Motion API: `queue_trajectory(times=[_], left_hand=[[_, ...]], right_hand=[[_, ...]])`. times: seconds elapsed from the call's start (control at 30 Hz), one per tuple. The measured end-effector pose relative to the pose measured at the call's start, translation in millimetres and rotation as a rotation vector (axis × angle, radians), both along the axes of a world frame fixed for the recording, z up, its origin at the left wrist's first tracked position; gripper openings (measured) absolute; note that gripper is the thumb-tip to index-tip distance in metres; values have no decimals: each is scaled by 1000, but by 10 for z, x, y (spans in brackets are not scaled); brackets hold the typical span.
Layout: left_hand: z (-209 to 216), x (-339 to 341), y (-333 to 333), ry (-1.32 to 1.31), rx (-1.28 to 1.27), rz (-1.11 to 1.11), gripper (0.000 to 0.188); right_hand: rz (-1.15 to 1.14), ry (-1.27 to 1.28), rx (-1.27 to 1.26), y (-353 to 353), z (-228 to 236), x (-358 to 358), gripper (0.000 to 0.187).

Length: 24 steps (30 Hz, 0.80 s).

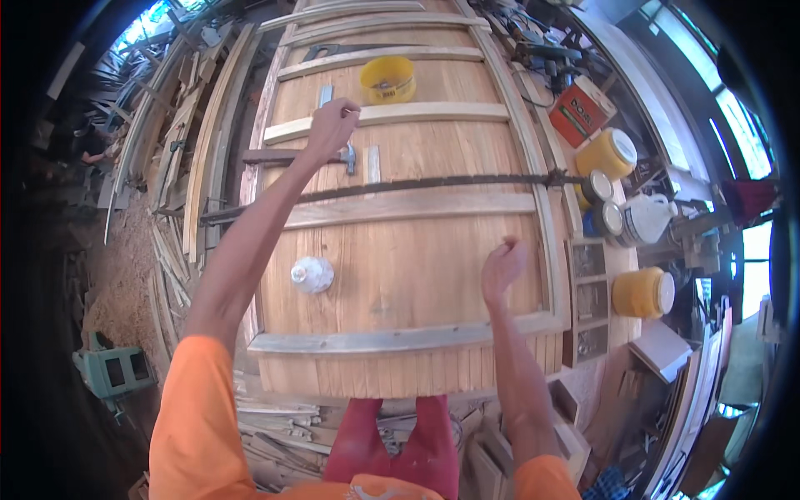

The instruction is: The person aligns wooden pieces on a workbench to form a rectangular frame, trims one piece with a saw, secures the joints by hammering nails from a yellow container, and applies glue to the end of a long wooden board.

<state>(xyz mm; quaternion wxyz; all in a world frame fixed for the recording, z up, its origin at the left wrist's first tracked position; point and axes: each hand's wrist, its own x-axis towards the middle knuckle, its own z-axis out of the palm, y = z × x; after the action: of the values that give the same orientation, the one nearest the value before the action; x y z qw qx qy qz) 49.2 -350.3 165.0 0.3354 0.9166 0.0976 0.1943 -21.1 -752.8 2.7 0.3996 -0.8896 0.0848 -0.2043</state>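
My left hand is raised over a wooden framed panel, just left of a yellow tub that has small pieces in it. Its fingers are curled together, and whatever they may hold is too small to make out. Below it lies a claw hammer, partly covered by my forearm. Above the panel's right side hovers my right hand, with fingers pinched; their contents cannot be made out. A white bottle rests on the panel at the near left.
A long bar clamp crosses the panel. A handsaw lies at the far end. Along the right stand yellow jars, a white jug, a red box and a compartmented wooden tray. Long boards lean along the left.
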Motion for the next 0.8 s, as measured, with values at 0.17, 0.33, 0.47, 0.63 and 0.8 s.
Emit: queue_trajectory(times=[0.17, 0.33, 0.47, 0.63, 0.8], left_hand=[[-565, 1087, 333, 35, 148, -6, 23], [-818, 1725, 473, -10, 171, -14, 23], [-935, 2144, 638, 65, 212, 20, 26], [-1298, 2605, 799, 267, 241, -48, 25], [-1611, 2972, 952, 262, 404, -36, 28]], right_hand=[[586, 32, 111, 656, -277, -103, 9], [506, -23, 3, 939, -430, -128, 8], [512, -8, -18, 931, -402, -103, 7], [559, 67, -6, 908, -327, -73, 8], [542, 105, -49, 913, -318, -52, 7]])
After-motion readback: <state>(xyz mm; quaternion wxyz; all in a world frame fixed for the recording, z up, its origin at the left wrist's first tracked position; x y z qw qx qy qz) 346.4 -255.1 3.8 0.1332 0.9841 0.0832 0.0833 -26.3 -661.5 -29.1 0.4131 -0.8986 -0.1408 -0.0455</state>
